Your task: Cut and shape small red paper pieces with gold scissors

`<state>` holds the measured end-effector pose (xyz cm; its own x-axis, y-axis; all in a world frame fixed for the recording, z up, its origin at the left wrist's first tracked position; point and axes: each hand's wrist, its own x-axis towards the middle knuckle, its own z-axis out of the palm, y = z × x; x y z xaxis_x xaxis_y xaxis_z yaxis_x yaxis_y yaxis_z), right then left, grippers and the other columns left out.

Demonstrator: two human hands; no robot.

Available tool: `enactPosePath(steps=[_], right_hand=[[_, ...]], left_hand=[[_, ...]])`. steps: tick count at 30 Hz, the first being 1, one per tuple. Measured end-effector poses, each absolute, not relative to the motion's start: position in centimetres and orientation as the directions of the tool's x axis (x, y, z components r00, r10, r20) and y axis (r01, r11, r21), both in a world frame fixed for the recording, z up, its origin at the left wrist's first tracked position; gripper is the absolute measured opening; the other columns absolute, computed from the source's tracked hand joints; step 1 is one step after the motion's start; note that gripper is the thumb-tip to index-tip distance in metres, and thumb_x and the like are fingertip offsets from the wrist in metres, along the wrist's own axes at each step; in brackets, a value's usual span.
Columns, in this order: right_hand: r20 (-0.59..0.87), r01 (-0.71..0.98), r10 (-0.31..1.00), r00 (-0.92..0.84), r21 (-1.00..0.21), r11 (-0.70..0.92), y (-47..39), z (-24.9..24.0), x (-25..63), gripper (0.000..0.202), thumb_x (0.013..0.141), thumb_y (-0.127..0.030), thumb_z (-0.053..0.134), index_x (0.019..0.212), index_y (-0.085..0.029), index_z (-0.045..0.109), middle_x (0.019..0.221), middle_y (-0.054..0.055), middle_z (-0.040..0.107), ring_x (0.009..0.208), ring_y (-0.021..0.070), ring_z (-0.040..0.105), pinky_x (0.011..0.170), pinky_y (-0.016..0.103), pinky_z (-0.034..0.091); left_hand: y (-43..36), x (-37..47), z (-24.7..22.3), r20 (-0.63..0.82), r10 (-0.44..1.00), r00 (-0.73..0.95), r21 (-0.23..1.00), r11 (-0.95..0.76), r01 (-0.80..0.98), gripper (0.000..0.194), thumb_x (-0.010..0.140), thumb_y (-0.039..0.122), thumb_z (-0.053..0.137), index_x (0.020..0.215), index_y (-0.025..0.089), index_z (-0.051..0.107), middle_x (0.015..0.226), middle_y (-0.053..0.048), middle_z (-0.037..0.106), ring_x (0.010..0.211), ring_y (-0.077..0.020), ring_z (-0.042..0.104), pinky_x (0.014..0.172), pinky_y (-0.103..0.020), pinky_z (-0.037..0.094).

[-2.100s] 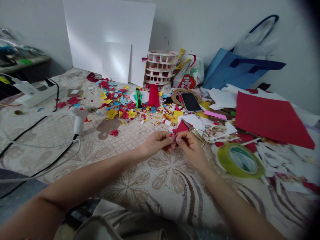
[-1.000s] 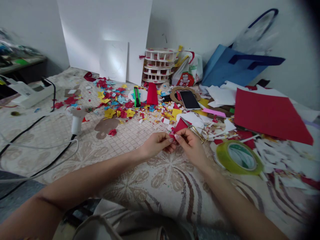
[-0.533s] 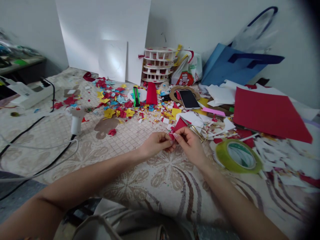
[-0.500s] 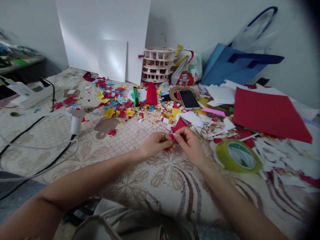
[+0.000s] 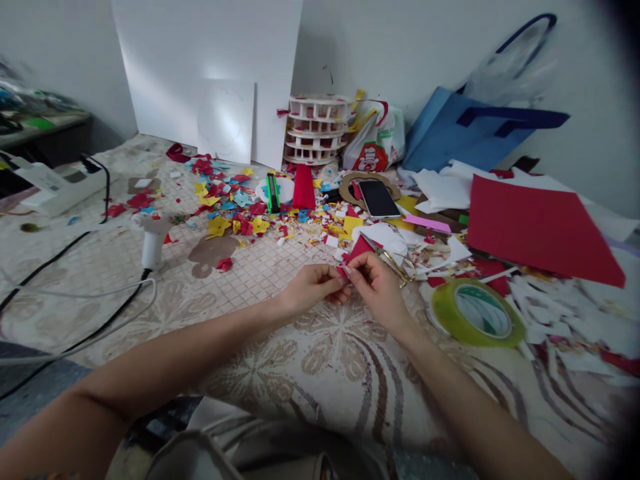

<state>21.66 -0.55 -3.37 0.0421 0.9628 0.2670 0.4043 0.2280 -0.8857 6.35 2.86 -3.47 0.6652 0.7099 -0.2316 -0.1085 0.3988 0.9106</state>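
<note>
Between my two hands is a small red paper piece, pinched at the fingertips and mostly covered by them. My left hand grips it from the left, thumb against curled fingers. From the right, my right hand pinches it between thumb and forefinger. Just behind my right hand, scissors with gold handles lie beside a larger red paper piece. Yellow and red paper flowers are scattered farther back, and a single red flower lies left of my hands.
A white glue gun stands at the left with its cable. To the right are a tape roll, a red sheet and paper scraps. Behind are a phone, a green cutter, a white tiered structure and a blue bag.
Almost nothing differs. My fingers have shifted very slightly around the red paper piece, and both hands stay in the same place.
</note>
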Motion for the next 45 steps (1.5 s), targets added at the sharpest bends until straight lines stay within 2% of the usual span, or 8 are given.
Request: enactPosePath(steps=[12, 18, 21, 24, 27, 30, 39, 45], right_hand=[[0.132, 0.076, 0.987, 0.086, -0.989, 0.126, -0.2, -3.8, 21.7, 0.024, 0.074, -0.029, 0.065, 0.095, -0.02, 0.056, 0.064, -0.005, 0.049, 0.056, 0.0099, 0.047, 0.055, 0.023, 0.041], [0.13, 0.123, 0.989, -0.064, -0.983, 0.137, -0.3, -3.1, 23.0, 0.029, 0.084, -0.034, 0.054, 0.11, -0.023, 0.053, 0.078, 0.001, 0.06, 0.066, 0.0133, 0.056, 0.062, 0.027, 0.046], [0.225, 0.274, 0.966, -0.13, -0.928, 0.253, -0.4, -2.5, 23.6, 0.017, 0.081, -0.031, 0.058, 0.095, -0.022, 0.06, 0.089, 0.004, 0.059, 0.078, 0.0162, 0.057, 0.068, 0.029, 0.046], [0.356, 0.434, 0.928, -0.108, -0.823, 0.366, -0.5, -2.1, 23.7, 0.01, 0.082, -0.028, 0.057, 0.079, -0.02, 0.062, 0.091, 0.006, 0.055, 0.088, 0.0181, 0.054, 0.075, 0.031, 0.043], [0.368, 0.51, 0.926, -0.087, -0.782, 0.358, -0.6, -1.8, 23.4, 0.012, 0.084, -0.026, 0.055, 0.075, -0.019, 0.06, 0.086, 0.005, 0.055, 0.083, 0.0175, 0.054, 0.074, 0.03, 0.041], [0.32, 0.541, 0.945, -0.07, -0.784, 0.305, -0.8, -1.7, 23.0, 0.017, 0.085, -0.029, 0.052, 0.074, -0.019, 0.058, 0.078, 0.003, 0.057, 0.075, 0.0168, 0.054, 0.07, 0.03, 0.041], [0.154, 0.254, 0.988, -0.023, -0.955, 0.154, -0.6, -3.2, 22.9, 0.015, 0.082, -0.029, 0.057, 0.094, -0.021, 0.055, 0.08, 0.001, 0.059, 0.072, 0.0138, 0.056, 0.066, 0.026, 0.044], [0.256, 0.348, 0.964, -0.071, -0.9, 0.264, -1.0, -3.0, 22.7, 0.018, 0.086, -0.024, 0.048, 0.104, -0.022, 0.052, 0.094, 0.005, 0.06, 0.085, 0.0166, 0.058, 0.073, 0.03, 0.046]], left_hand=[[3.1, 6.3, -3.4, -0.141, 0.754, 0.642, 0.967, 0.244, -0.074, 0.017, 0.075, 0.026, 0.062, 0.071, 0.011, 0.055, 0.066, -0.002, 0.063, 0.056, -0.008, 0.057, 0.059, -0.022, 0.046], [3.7, 5.9, -3.1, -0.267, 0.621, 0.737, 0.837, 0.528, -0.142, 0.018, 0.07, 0.025, 0.067, 0.073, 0.011, 0.056, 0.07, -0.003, 0.064, 0.057, -0.0071, 0.058, 0.057, -0.02, 0.045], [4.0, 5.7, -2.7, -0.347, 0.5, 0.793, 0.751, 0.655, -0.084, 0.019, 0.068, 0.024, 0.069, 0.076, 0.011, 0.057, 0.071, -0.002, 0.063, 0.057, -0.0062, 0.057, 0.057, -0.019, 0.044], [4.1, 5.7, -2.5, -0.333, 0.571, 0.751, 0.857, 0.514, -0.011, 0.024, 0.071, 0.03, 0.067, 0.082, 0.011, 0.058, 0.075, -0.004, 0.062, 0.061, -0.0078, 0.057, 0.059, -0.022, 0.045], [4.2, 5.7, -2.6, -0.093, 0.778, 0.622, 0.993, 0.115, 0.004, 0.029, 0.07, 0.031, 0.068, 0.09, 0.013, 0.058, 0.079, -0.003, 0.061, 0.067, -0.0089, 0.056, 0.061, -0.021, 0.044], [4.2, 5.7, -2.8, 0.024, 0.793, 0.609, 0.994, -0.081, 0.067, 0.022, 0.072, 0.03, 0.064, 0.084, 0.011, 0.06, 0.073, -0.002, 0.06, 0.063, -0.0081, 0.053, 0.058, -0.021, 0.042], [4.4, 5.8, -3.4, -0.113, 0.762, 0.638, 0.993, 0.117, 0.036, 0.023, 0.074, 0.034, 0.061, 0.075, 0.012, 0.056, 0.061, 0.0, 0.057, 0.054, -0.0079, 0.052, 0.057, -0.023, 0.044], [4.4, 5.8, -3.1, -0.134, 0.773, 0.62, 0.99, 0.132, 0.049, 0.026, 0.074, 0.037, 0.06, 0.068, 0.012, 0.055, 0.058, 0.0, 0.056, 0.052, -0.0079, 0.051, 0.055, -0.023, 0.042]])
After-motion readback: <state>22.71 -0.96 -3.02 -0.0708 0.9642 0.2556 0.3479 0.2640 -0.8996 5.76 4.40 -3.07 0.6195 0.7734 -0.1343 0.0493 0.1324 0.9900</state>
